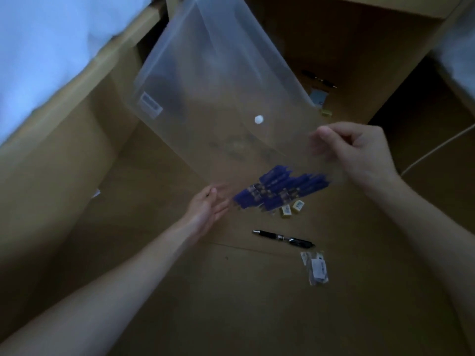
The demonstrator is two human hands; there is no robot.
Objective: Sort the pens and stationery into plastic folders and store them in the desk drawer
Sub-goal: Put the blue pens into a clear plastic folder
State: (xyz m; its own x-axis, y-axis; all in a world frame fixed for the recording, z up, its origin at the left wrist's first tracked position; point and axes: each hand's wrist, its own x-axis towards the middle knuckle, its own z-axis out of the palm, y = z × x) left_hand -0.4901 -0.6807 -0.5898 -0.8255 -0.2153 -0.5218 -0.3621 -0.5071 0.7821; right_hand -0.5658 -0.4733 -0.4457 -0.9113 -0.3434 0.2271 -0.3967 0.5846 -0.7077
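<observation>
A clear plastic folder with a white snap button is held up above the brown desk, tilted away from me. My right hand pinches its near right corner. My left hand touches its lower left edge with the fingers spread. Several blue pens lie bunched at the folder's lower edge, blurred; whether they are inside it or under it I cannot tell. A black pen lies on the desk in front of them.
Small yellow boxes sit beside the blue pens. A small clear packet lies near the black pen. More pens and small items lie farther back. A white cable runs at the right. A pale wall borders the left.
</observation>
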